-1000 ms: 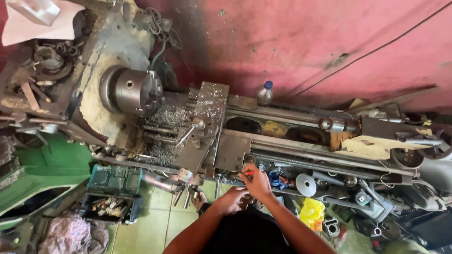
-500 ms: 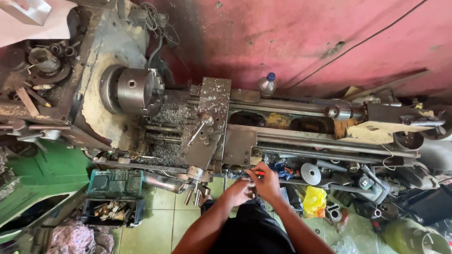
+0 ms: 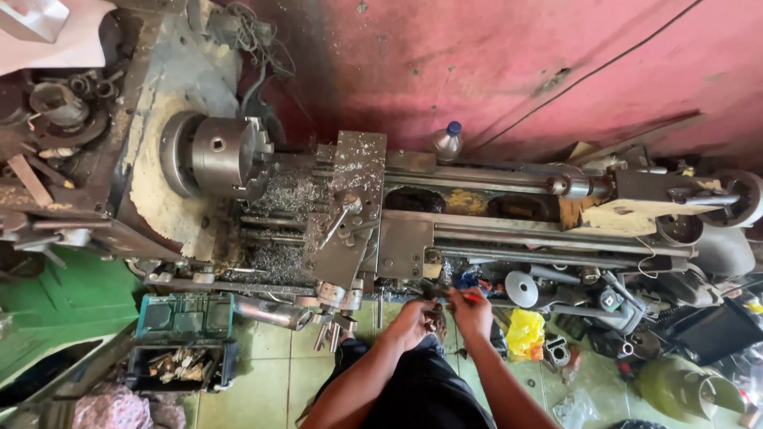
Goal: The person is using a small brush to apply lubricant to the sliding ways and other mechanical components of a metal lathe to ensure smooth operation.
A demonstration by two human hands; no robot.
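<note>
I look down on a metal lathe [image 3: 397, 230] against a red wall. My left hand [image 3: 413, 319] and my right hand [image 3: 470, 310] meet just in front of the lathe's carriage, near its front edge. My right hand pinches a thin tool with a red handle [image 3: 471, 298]. My left hand is closed around a small dark metal part [image 3: 431, 292] that the tool touches. The chuck [image 3: 225, 155] stands at the left, with metal shavings [image 3: 286, 195] piled on the bed beside it.
A green tool box [image 3: 183, 318] with loose bits sits on the tiled floor at lower left. A plastic bottle [image 3: 447, 141] stands behind the carriage. A yellow bag [image 3: 526, 332], a round disc [image 3: 520, 287] and assorted parts crowd the floor at right. The tailstock [image 3: 636, 195] is at right.
The view has shifted slightly, so the lathe sits lower and nearer. My hands stay together at the carriage front, with the red-handled tool still in my right hand.
</note>
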